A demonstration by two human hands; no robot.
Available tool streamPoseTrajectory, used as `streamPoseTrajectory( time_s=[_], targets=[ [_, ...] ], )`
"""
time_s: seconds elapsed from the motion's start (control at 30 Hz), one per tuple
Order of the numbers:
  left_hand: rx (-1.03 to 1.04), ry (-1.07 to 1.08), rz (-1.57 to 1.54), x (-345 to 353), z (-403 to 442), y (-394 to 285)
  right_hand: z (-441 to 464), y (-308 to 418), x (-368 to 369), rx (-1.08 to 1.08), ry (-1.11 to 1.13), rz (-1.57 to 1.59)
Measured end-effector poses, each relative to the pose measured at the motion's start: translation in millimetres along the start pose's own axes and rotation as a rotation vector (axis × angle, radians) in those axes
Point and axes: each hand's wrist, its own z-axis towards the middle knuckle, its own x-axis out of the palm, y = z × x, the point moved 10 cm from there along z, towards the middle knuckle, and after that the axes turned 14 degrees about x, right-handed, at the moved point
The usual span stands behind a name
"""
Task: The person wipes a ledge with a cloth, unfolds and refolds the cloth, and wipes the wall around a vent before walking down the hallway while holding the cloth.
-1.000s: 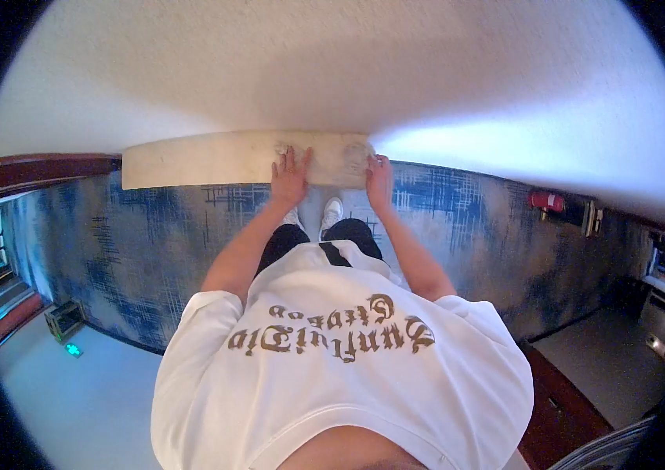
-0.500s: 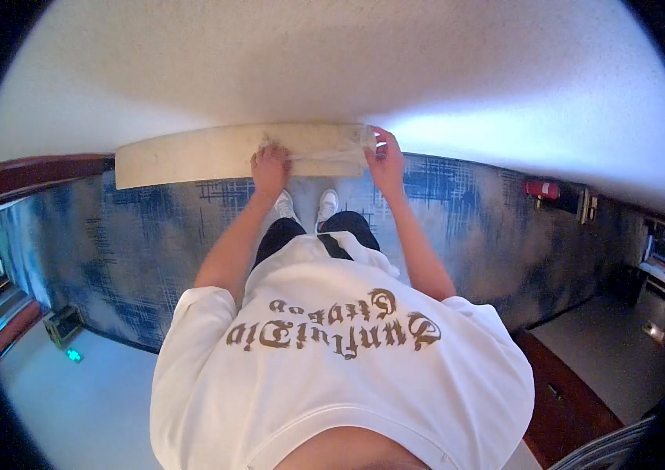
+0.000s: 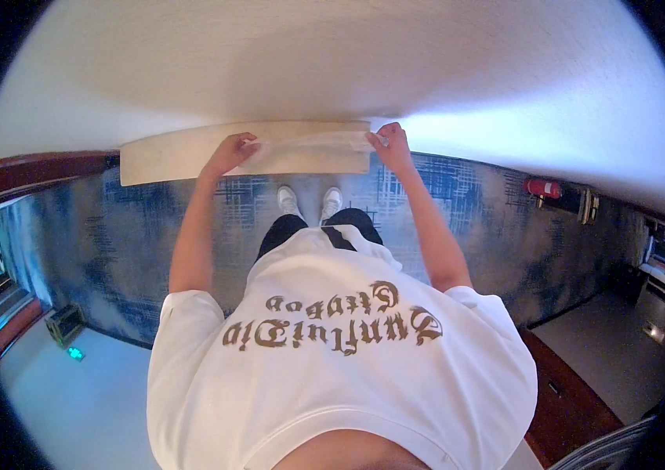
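Note:
A long pale ledge (image 3: pixel 168 159) runs along the wall in front of me. Above its surface a thin translucent sheet (image 3: pixel 309 144), perhaps plastic, is stretched between my two hands. My left hand (image 3: pixel 232 153) pinches one end over the middle of the ledge. At the ledge's right end, my right hand (image 3: pixel 392 147) grips the other end, its fingers closed.
Below the ledge lies a blue and grey patterned carpet (image 3: pixel 465 219), with my white shoes (image 3: pixel 331 202) on it. A red cylinder (image 3: pixel 542 188), like a fire extinguisher, stands by the wall at the right. A dark red door (image 3: pixel 563 399) is at the lower right.
My left hand has moved left and closed, after lying spread on the ledge. The translucent sheet is now drawn out between my hands. My right hand has shifted slightly right and up.

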Motion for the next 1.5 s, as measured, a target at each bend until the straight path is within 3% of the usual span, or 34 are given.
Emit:
streamPoseTrajectory(
  time_s=[0.13, 0.2, 0.23, 0.3, 0.43, 0.5, 0.6, 0.73, 0.8, 0.93, 1.0, 1.1, 1.2, 1.33, 1.4, 1.5],
  targets=[
    [-0.017, 0.033, -0.068, 5, 2, 25, 10, -43, 50, 0.193, 0.149, 0.167],
    [-0.027, -0.087, 0.140, -2, 2, 26, 12, -57, 79, 0.279, 0.242, 0.231],
    [-0.030, -0.085, 0.139, 6, 4, 34, 11, -46, 76, 0.281, 0.245, 0.231],
    [-0.034, -0.127, 0.665, 5, 3, 33, 6, -15, 57, 0.186, 0.116, -0.179],
    [0.087, -0.288, 0.713, 22, 4, -10, -3, 30, 63, 0.041, 0.027, -0.175],
    [0.190, -0.232, 0.604, 45, 11, -16, -12, 51, 87, -0.107, 0.115, -0.196],
    [0.188, -0.229, 0.595, 62, 17, 7, -21, 71, 94, -0.144, 0.095, -0.384],
    [0.090, -0.273, 0.635, 62, 18, 26, -13, 57, 106, -0.066, 0.062, -0.431],
    [0.127, -0.395, 0.419, 45, 13, 26, -3, 39, 95, 0.066, 0.054, -0.093],
    [0.251, -0.332, 0.394, 13, 6, -3, 7, 24, 72, 0.003, -0.004, 0.132],
    [0.225, -0.426, -0.010, -5, 0, -6, 6, 29, 59, -0.098, 0.077, 0.335],
    [0.230, -0.333, -0.139, -8, 4, -3, 5, 43, 30, 0.008, 0.166, 0.460],
    [0.293, -0.288, -0.396, -11, 10, -10, 4, 47, 24, 0.089, 0.214, 0.469],
    [0.283, -0.326, -0.282, -25, 5, -35, -2, 53, 21, 0.113, 0.298, 0.523],
    [0.159, -0.242, -0.366, -19, 7, -26, -2, 51, 31, 0.157, 0.354, 0.513],
    [0.144, -0.201, -0.337, -18, 1, -29, -4, 53, 26, 0.170, 0.326, 0.492]
  ],
)
